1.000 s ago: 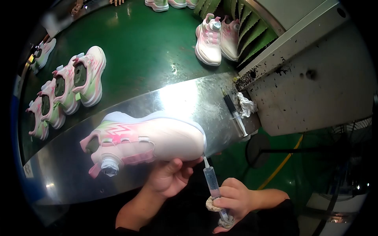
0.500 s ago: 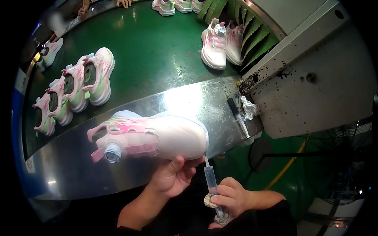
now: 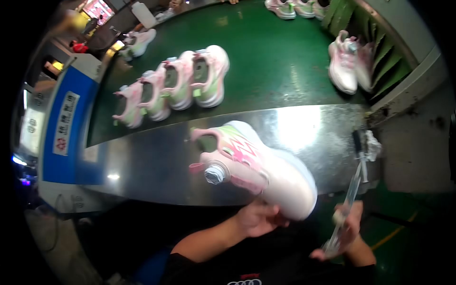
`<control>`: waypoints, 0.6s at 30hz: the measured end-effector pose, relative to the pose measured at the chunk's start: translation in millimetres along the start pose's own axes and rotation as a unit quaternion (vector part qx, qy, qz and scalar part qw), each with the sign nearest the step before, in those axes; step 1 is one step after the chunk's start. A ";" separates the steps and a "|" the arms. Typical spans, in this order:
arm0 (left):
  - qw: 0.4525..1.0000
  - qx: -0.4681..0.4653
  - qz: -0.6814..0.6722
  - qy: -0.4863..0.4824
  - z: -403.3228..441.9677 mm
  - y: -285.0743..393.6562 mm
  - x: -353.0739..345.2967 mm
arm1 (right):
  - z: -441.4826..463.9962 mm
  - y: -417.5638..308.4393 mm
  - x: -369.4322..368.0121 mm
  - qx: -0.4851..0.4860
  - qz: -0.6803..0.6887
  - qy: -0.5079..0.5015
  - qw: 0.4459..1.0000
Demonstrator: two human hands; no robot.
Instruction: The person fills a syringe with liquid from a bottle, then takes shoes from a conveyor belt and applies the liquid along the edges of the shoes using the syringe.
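Observation:
My left hand [image 3: 259, 219] is closed on a white and pink sneaker [image 3: 287, 183] at its underside near the toe. The shoe is tilted above the metal ledge, its toe pointing down to the right and its dial fastener facing me. Off to the right, my right hand [image 3: 350, 229] grips a clear syringe [image 3: 352, 190], tip upward and apart from the shoe. Both hand and syringe are smeared by motion. Behind that syringe, a second one with a dark barrel [image 3: 358, 142] lies on the ledge beside a crumpled white tissue [image 3: 373, 145].
Beyond the metal ledge [image 3: 147, 161] runs a green belt [image 3: 266, 61]. Several matching sneakers [image 3: 209, 78] stand in a row on its left. Another pair [image 3: 343, 66] is at the right by green curtain strips [image 3: 385, 59]. A blue and white machine panel [image 3: 71, 128] stands at left.
My right hand has drawn the syringe tip away from the sole edge to the right. The sneaker has turned, toe lower and more of its side showing. The view has swung left.

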State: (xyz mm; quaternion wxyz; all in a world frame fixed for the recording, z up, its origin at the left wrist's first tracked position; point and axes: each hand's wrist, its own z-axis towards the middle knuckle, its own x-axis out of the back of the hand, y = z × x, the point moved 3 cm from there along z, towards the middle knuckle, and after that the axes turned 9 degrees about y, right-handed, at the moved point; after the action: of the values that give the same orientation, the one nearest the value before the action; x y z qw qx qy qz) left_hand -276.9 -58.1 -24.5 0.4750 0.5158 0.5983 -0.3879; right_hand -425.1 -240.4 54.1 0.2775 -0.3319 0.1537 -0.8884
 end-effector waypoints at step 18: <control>0.903 -0.178 0.353 0.167 185.4 135.4 -55.9 | 9.8 88.2 -37.6 -0.114 -0.039 0.010 0.993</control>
State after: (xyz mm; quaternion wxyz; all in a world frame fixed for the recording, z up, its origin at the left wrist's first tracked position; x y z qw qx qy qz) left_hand -111.3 -226.2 -12.9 0.5575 0.6578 0.5064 0.0100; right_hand -360.4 -289.3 2.0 0.2016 -0.3581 0.2439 -0.8784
